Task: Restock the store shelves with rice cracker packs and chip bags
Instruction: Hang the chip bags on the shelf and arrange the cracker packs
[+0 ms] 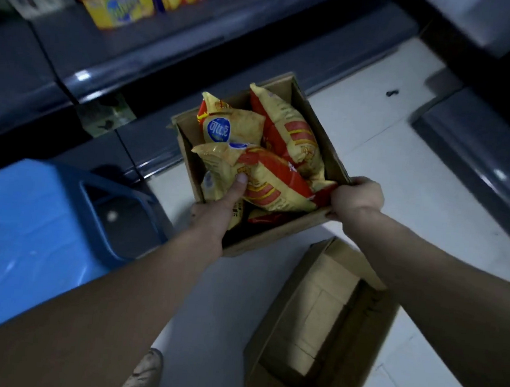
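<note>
So both hands are on an open brown cardboard box (316, 115) full of snack bags, out in the middle of the view over the pale tiled floor (391, 137). The left hand (214, 217) is wrapped around the box's near-left corner, thumb pressed down on a crinkly yellow-and-red chip bag (267, 179) lying across the top of the pile, so it's gripping box and bag together. The right hand (356, 197) is clenched over the near-right corner of the rim. Can't tell whether the box is resting on the floor or lifted off it.

Inside there are more of the same yellow-and-red bags: one with a blue oval logo (222, 125) leaning toward the far-left wall, another long one (293, 132) standing against the far-right side, plus a few buried underneath.

Just near and right of that box sits a second brown cardboard box (322, 329), open too, and all I can make out in it is tan cardboard.

On the left is a bright blue plastic stool (28, 235). Far side has dark grey store shelving (137, 47) with blurry yellow packs of biscuits or crackers (118, 8) stacked up top. A shoe tip (142, 375) pokes in at the near edge.
</note>
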